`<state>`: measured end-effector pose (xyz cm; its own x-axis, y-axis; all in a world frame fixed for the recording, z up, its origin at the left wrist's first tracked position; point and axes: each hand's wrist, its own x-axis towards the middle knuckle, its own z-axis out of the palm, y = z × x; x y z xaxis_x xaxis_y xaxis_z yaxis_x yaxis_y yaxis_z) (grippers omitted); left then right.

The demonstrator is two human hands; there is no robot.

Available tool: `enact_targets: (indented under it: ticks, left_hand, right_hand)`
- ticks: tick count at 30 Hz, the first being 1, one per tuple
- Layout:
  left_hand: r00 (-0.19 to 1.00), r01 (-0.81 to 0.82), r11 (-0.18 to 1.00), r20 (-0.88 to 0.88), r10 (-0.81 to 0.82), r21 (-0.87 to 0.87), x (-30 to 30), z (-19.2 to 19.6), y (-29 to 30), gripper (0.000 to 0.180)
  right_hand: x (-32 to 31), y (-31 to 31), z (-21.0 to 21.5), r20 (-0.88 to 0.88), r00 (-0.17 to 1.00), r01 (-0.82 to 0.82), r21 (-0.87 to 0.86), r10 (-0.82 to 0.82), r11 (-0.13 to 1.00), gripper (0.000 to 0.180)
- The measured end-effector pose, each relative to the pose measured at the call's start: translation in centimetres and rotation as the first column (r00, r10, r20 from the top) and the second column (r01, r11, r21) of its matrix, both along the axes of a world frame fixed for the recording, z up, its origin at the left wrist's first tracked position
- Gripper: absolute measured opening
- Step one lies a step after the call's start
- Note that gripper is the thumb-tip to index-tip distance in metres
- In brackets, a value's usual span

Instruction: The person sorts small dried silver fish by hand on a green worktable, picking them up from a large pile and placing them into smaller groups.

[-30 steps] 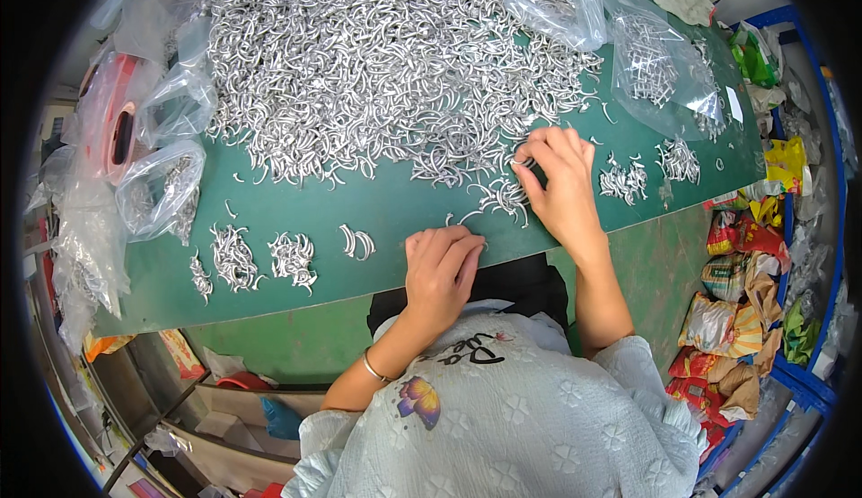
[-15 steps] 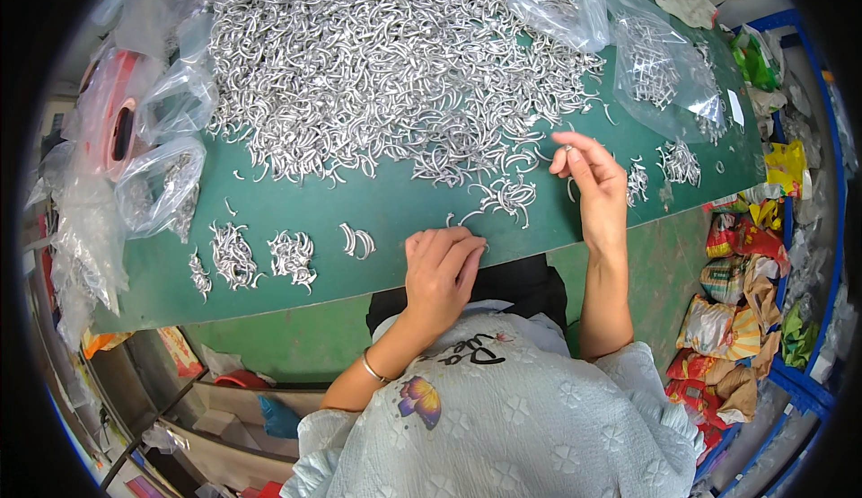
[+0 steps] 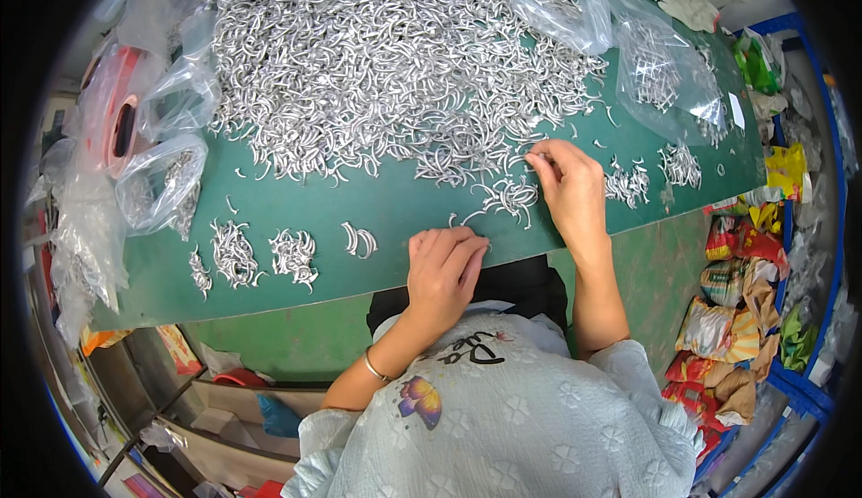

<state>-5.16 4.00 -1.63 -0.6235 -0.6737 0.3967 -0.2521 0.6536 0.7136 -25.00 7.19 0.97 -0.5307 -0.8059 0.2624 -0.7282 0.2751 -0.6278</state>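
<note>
Head view: a green counter [image 3: 296, 202] carries a broad heap of small curved silver metal pieces [image 3: 386, 58] that fills its far half. The right hand [image 3: 570, 188] rests near the counter's near edge, at the heap's near right fringe, with its fingers [image 3: 543, 161] pinched narrowly together on what looks like one or two of the pieces; the pinched pieces themselves are too small to make out clearly. Just beside that hand, toward the left, lies a small loose cluster of pieces [image 3: 507, 197]. The left hand [image 3: 446, 264] sits at the counter's near edge, fingers curled down and close together with the tips on the green surface; whether it holds anything cannot be told. A thin bracelet [image 3: 373, 368] circles the left wrist.

Along the near left part of the counter lie sorted little bunches [image 3: 235, 251], side by side and apart from each other, with a small pair of pieces [image 3: 359, 239] nearest the left hand. More small bunches [image 3: 628, 182] lie to the right of the right hand, near the right edge. Clear plastic bags [image 3: 664, 76] holding pieces lie at the far right corner, and other clear bags [image 3: 162, 188] sit at the left edge beside a pink roll [image 3: 112, 121]. Colourful wrappers [image 3: 736, 318] are piled on the floor below the right edge.
</note>
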Motion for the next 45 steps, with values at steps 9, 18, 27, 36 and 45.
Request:
enact_targets:
  ticks: [9,18,27,36,45]
  left_hand:
    - [1.000,0.011,1.000,-0.022,-0.011,-0.005,0.0,-0.2,0.0,0.024]
    - [0.999,0.030,0.999,-0.014,-0.030,-0.017,0.1,-0.2,0.0,0.024]
    - [0.999,0.052,0.999,-0.018,-0.052,0.011,0.0,-0.1,0.0,0.035]
    - [0.988,0.064,0.998,0.140,-0.062,-0.014,0.1,0.3,0.0,0.039]
    - [0.993,0.074,0.997,0.096,-0.071,-0.026,0.0,0.4,-0.2,0.026]
  right_hand:
    - [-0.4,-0.3,1.0,-0.104,0.994,0.056,0.231,-0.033,0.971,0.012]
    - [-0.4,-0.7,0.9,-0.194,0.981,0.083,0.277,-0.029,0.957,0.010]
    - [3.4,1.6,2.5,0.144,0.910,-0.414,0.282,0.388,0.866,0.008]
    - [2.5,-0.6,1.8,-0.129,0.984,-0.093,0.207,0.122,0.974,0.010]
    - [2.1,-0.8,2.0,-0.213,0.961,-0.101,0.333,0.179,0.938,0.013]
